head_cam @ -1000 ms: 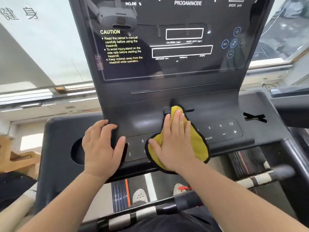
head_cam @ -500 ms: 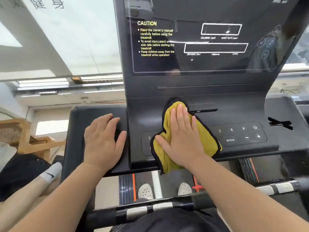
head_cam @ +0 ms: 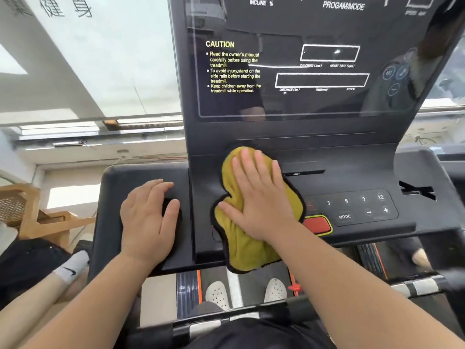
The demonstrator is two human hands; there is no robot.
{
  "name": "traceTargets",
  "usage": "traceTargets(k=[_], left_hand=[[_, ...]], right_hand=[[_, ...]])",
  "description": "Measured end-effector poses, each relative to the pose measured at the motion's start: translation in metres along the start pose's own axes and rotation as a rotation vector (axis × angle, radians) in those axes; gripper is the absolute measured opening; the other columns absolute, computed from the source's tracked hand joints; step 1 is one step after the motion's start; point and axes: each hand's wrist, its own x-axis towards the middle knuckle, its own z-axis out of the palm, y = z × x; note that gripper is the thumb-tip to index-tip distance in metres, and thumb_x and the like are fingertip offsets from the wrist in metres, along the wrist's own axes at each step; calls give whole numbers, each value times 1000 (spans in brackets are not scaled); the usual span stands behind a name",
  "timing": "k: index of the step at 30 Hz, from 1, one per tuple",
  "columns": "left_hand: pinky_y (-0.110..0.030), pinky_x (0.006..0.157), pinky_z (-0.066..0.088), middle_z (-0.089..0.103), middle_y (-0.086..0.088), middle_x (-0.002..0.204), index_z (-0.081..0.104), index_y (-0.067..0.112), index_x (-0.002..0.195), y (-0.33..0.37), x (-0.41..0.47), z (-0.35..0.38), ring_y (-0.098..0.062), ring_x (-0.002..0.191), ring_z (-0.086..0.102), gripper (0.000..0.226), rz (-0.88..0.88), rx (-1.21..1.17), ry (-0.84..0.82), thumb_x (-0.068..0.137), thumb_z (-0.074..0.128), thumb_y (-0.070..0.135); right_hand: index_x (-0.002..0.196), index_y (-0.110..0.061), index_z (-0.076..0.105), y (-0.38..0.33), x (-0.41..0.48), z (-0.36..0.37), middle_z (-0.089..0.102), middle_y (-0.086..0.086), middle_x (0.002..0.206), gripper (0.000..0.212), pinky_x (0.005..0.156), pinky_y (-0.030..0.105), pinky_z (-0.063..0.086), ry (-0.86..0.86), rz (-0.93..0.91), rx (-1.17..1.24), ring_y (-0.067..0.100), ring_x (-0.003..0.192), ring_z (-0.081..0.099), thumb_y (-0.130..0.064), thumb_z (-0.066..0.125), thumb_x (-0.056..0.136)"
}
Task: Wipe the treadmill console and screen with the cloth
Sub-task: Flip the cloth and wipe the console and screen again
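Note:
The black treadmill console [head_cam: 352,177] fills the middle, with its dark glossy screen [head_cam: 314,71] rising above. A yellow cloth with a black edge [head_cam: 249,248] lies on the console's left-centre panel, its lower end hanging over the front edge. My right hand [head_cam: 261,200] presses flat on the cloth with straight fingers pointing up toward the screen's base. My left hand [head_cam: 148,217] rests palm down on the console's left wing, over a round cup recess. The buttons [head_cam: 362,205] and a red key [head_cam: 317,224] show right of the cloth.
A striped handlebar [head_cam: 251,321] crosses below my arms. My two white shoes [head_cam: 219,293] stand on the belt. Another person's leg in a white sock [head_cam: 70,268] is at the lower left beside wooden furniture [head_cam: 37,217]. A window lies behind the console.
My right hand has slid the cloth up and left across the console, uncovering the red key and more buttons. The left hand stayed on the left wing. The view has moved closer.

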Motion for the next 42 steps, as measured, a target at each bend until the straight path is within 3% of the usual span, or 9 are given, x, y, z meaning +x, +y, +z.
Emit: traceTargets(k=[5, 10, 16, 21, 25, 28, 31, 35, 42], left_hand=[[-48, 105, 33, 58, -8, 137, 60, 15, 127, 1, -1, 1, -32, 127, 48, 50, -12, 11, -16, 94, 35, 43], [-49, 109, 32, 55, -10, 140, 56, 12, 134, 13, 3, 0, -33, 131, 46, 54, 5, -45, 7, 94, 35, 43], [-41, 115, 25, 52, -13, 145, 43, 8, 148, 46, 19, 10, -30, 135, 40, 63, 47, -177, 31, 97, 29, 44], [-34, 117, 22, 55, -8, 142, 43, 11, 150, 59, 27, 15, -25, 136, 39, 67, -37, -263, 56, 98, 23, 48], [-18, 112, 17, 55, -3, 138, 42, 11, 152, 58, 29, 11, -18, 133, 40, 68, -53, -319, 48, 98, 20, 47], [-27, 118, 25, 53, 1, 145, 45, 12, 150, 51, 31, 6, -15, 137, 42, 68, -44, -379, 18, 99, 19, 48], [-15, 117, 20, 49, 10, 148, 50, 20, 148, 40, 34, -3, -4, 139, 37, 67, -55, -418, -18, 98, 18, 51], [-33, 122, 26, 52, 6, 148, 52, 21, 146, 28, 37, -15, -9, 142, 39, 64, -79, -428, 15, 99, 20, 52], [-35, 121, 27, 49, 6, 150, 45, 21, 150, 35, 36, -19, -11, 142, 39, 63, -68, -415, 14, 99, 24, 53]], right_hand=[[160, 2, -2, 8, -3, 0, -8, 34, 165, 114, 125, 62, 3, 13, 481, 73, 51, 154, -8, -83, 25, 89], [159, 3, -7, -30, 1, 1, -17, 39, 162, 115, 125, 62, -4, -32, 324, 97, 53, 152, -17, -83, 23, 90], [163, -11, -9, -29, -7, -1, -26, 26, 165, 108, 125, 60, -4, -100, 14, 61, 43, 152, -27, -84, 24, 90], [161, -2, 0, 23, 0, 1, -9, 35, 165, 111, 125, 62, 0, 97, 377, 70, 50, 154, -10, -82, 31, 91], [159, 4, -3, 18, 18, -3, -10, 40, 162, 118, 125, 62, -1, 110, 472, 106, 52, 153, -12, -84, 31, 89], [159, 2, -7, -19, 20, -2, -17, 39, 161, 117, 124, 63, -5, 51, 349, 110, 53, 151, -18, -84, 29, 88], [161, -7, -8, -47, 19, 1, -25, 31, 163, 107, 125, 61, -6, -3, 73, 93, 47, 151, -26, -80, 28, 91], [163, -14, -4, -50, 34, -4, -29, 16, 164, 96, 125, 55, -12, 34, -182, 28, 36, 153, -26, -72, 32, 95], [162, -14, -8, -36, 91, -44, -22, 19, 168, 96, 122, 56, -20, 264, -97, -188, 38, 152, -24, -72, 32, 97]])
